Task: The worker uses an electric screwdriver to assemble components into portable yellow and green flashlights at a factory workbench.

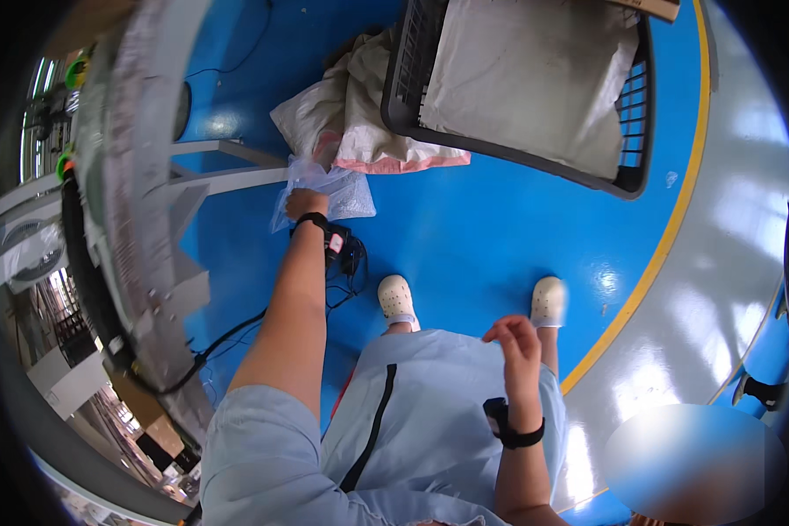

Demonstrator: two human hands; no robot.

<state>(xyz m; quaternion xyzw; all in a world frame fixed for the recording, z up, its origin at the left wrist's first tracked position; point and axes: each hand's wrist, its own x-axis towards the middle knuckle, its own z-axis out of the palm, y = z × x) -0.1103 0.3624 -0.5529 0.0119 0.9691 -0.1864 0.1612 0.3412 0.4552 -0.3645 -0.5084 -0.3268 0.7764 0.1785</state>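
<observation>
My left hand (307, 203) reaches forward beside the white frame leg, its fingers closed on the top of a clear plastic bag (352, 195) with pale contents, which rests on the floor. Part of the grip is hidden by the back of the hand. Directly behind the bag lie white woven sacks (364, 105), one with a pink edge. My right hand (519, 346) hovers above my lap with loosely bent fingers, and nothing shows in it. A black band with a small device sits on each wrist.
A dark plastic crate (517, 158) holding a greyish sheet stands ahead on the blue floor. Black cables and a small black device (349, 252) lie below my left wrist. White frame legs (228, 182) and a workbench edge rise at left. A yellow line (675, 232) curves along the right.
</observation>
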